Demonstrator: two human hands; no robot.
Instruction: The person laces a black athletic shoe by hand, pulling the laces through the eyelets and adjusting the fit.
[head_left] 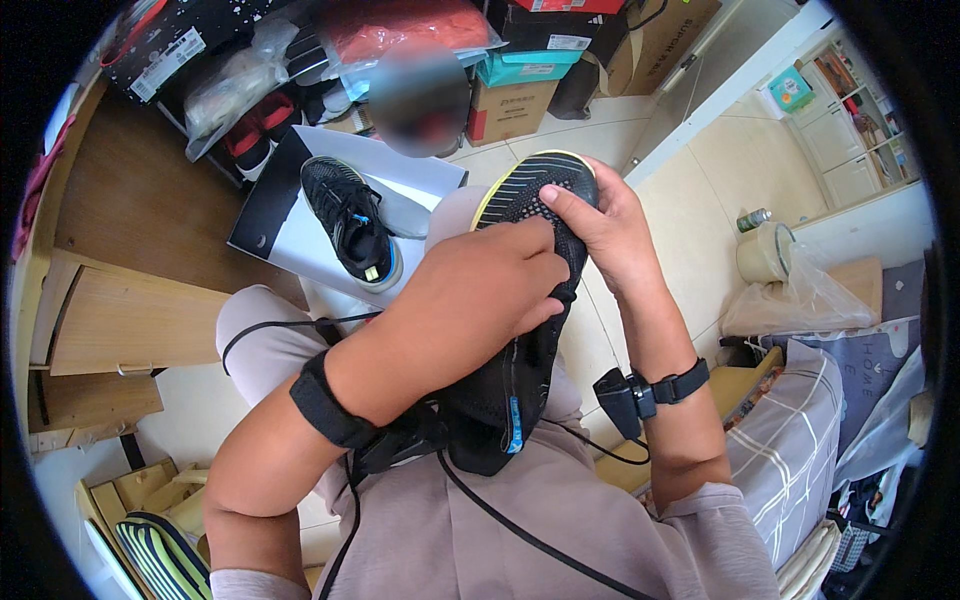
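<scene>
A black sneaker with a yellow-edged toe and a blue tab at its heel lies above my lap, toe pointing away from me. My right hand grips its toe end from the right, thumb pressed on the mesh upper. Across the middle of the shoe reaches my left hand, its fingers curled onto the lacing area; whatever lies under those fingertips is hidden. A matching black sneaker rests in an open white shoebox beyond my left knee.
Shoeboxes, including a brown one, and a red bundle in plastic are stacked at the back. Wooden drawers stand left. On the right are a cream bin and a checked cloth. Black cables cross my lap.
</scene>
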